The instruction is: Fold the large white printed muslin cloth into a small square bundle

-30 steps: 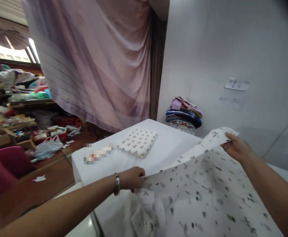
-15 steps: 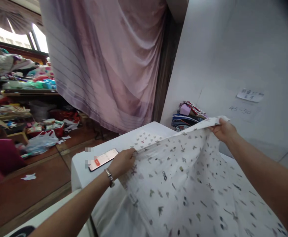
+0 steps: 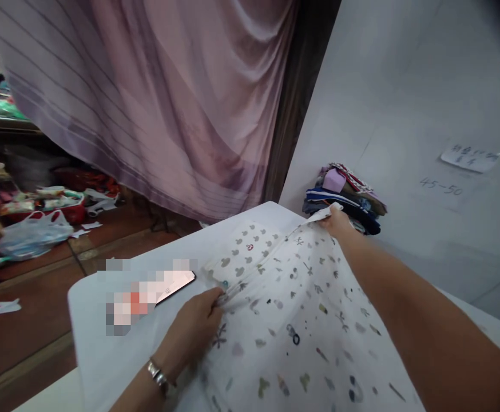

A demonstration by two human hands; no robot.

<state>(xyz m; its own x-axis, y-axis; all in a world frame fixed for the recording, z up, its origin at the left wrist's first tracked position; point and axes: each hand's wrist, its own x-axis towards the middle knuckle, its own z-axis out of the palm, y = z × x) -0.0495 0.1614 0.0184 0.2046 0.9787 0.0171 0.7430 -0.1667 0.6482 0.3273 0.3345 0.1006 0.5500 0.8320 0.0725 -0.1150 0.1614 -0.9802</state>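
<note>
A white cloth with small dark prints (image 3: pixel 301 332) lies spread over the white table (image 3: pixel 91 320). My left hand (image 3: pixel 192 332) pinches its near-left corner down on the table. My right hand (image 3: pixel 338 222) grips the far corner, stretched out toward the wall. Under the cloth's far edge shows a folded white piece with grey prints (image 3: pixel 250 252). A phone (image 3: pixel 164 286) lies just left of my left hand.
A stack of folded coloured fabrics (image 3: pixel 344 194) sits against the white wall beyond my right hand. A pink curtain (image 3: pixel 159 103) hangs behind the table. Bags and clutter (image 3: pixel 35 223) lie on the wooden floor at left.
Both hands have carried the cloth's edge forward and lowered it onto the table, so it now covers part of the folded piece. The view has shifted right and down.
</note>
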